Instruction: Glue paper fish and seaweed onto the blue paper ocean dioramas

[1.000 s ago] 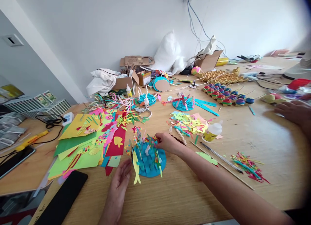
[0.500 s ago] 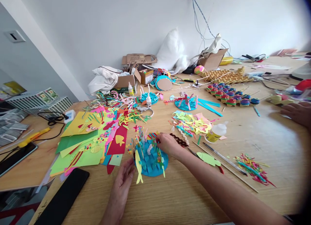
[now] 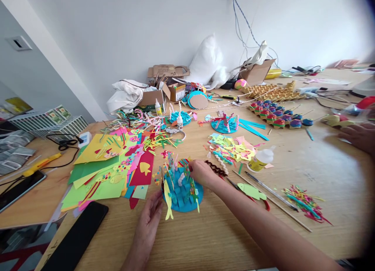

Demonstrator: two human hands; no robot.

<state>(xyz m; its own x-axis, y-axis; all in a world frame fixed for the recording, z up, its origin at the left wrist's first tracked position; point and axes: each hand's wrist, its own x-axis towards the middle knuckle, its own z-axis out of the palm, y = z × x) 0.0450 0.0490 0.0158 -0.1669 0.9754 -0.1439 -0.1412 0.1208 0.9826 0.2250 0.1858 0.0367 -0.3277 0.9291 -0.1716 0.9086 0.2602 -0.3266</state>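
We had our blue craft on the table, left hand beside it, thumb and fingers apart, but couldn't tell if our right hand gripped its edge or read the yellow label.

Head-worn view, looking forward and down across a table
The camera sits on the wearer's head above the near part of the table, facing the pale wall beyond it and tilted downward. The left hand and the right hand are close to it, below the middle of the view; the cardboard box by the wall is farther off. The view is wide, reaching a co-worker's hand at the right edge.
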